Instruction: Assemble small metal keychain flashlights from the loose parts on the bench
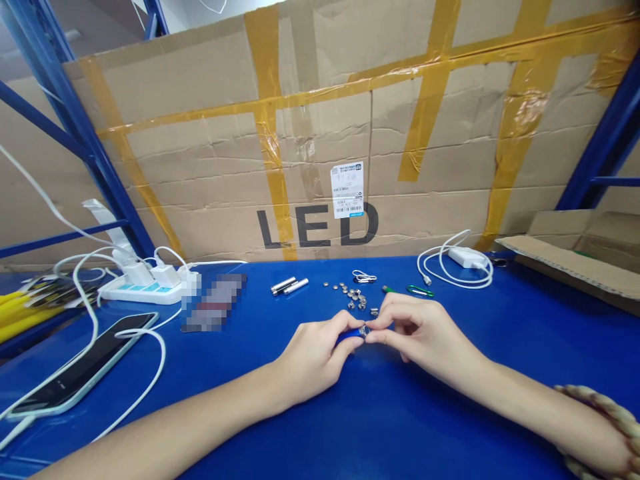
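Note:
Near the middle of the table, my left hand (313, 353) is closed on a small blue tube (354, 333), pinched between thumb and fingers. A small silver metal piece (365, 331) sits at the tube's right end. My right hand (425, 327) pinches this piece with thumb and forefinger; whether it is apart from the tube or joined to it, I cannot tell. Just beyond the hands lie several small round silver parts (356, 295) and a short silver piece (375, 311). A green carabiner clip (420, 291) lies past my right hand, with a green-tipped part (387, 289) beside it.
Silver tubes (296, 287) and dark and white clips (364, 275) lie farther back. A power strip (145, 291), phone (85, 363) and white cables are at left. A white adapter (467, 257) and an open cardboard box (575, 263) stand right. A large carton (220, 180) forms the back.

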Demonstrator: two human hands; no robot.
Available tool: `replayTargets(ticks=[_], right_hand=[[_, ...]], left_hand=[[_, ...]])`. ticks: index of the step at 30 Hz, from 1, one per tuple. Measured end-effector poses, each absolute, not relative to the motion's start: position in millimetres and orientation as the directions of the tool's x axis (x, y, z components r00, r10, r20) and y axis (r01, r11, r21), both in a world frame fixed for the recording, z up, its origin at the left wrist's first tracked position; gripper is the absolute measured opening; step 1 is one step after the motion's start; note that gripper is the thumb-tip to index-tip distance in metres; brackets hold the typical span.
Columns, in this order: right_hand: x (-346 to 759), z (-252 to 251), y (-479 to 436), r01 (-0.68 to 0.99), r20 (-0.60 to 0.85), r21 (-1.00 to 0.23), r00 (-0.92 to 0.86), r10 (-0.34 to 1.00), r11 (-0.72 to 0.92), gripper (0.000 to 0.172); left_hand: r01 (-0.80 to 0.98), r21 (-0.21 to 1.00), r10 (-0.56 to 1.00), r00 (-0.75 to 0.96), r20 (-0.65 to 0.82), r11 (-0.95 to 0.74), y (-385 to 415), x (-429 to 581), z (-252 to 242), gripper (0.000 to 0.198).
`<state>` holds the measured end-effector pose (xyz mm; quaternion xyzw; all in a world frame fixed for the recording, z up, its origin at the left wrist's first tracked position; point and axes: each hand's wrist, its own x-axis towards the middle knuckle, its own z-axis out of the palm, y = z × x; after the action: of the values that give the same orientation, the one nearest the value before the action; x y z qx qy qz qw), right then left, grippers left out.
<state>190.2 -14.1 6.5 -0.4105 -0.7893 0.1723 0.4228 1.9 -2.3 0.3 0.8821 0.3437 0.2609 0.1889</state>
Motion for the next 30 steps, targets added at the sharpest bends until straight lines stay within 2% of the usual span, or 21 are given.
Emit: replayTargets(ticks=[9, 18, 25, 28, 30], right_hand=[[194, 3, -12, 0.528, 0.591, -0.488, -0.386, 0.708, 0.695, 0.034], [199, -2, 1, 0.513, 0.641, -0.383, -0.451, 0.621, 0.768, 0.027], [197, -4, 10, 0.484, 0.658, -0.405, -0.434, 0.615, 0.776, 0.031], [196, -5, 12, 0.496, 0.678, -0.353, -0.449, 0.582, 0.793, 0.031], [196, -7, 15, 0.518, 0.666, -0.362, -0.438, 0.604, 0.775, 0.028]], left_hand=[[0.481, 0.524, 0.691, 0.638, 0.341, -0.703, -3, 1, 1, 0.015], [0.447, 0.539, 0.673, 0.651, 0.350, -0.714, 4, 1, -2, 0.020], [0.458, 0.538, 0.690, 0.610, 0.388, -0.708, 14, 1, -8, 0.017], [0.435, 0.513, 0.659, 0.625, 0.419, -0.740, 18, 0, -10, 0.017], [0.440, 0.483, 0.643, 0.630, 0.436, -0.757, 20, 1, -11, 0.016]])
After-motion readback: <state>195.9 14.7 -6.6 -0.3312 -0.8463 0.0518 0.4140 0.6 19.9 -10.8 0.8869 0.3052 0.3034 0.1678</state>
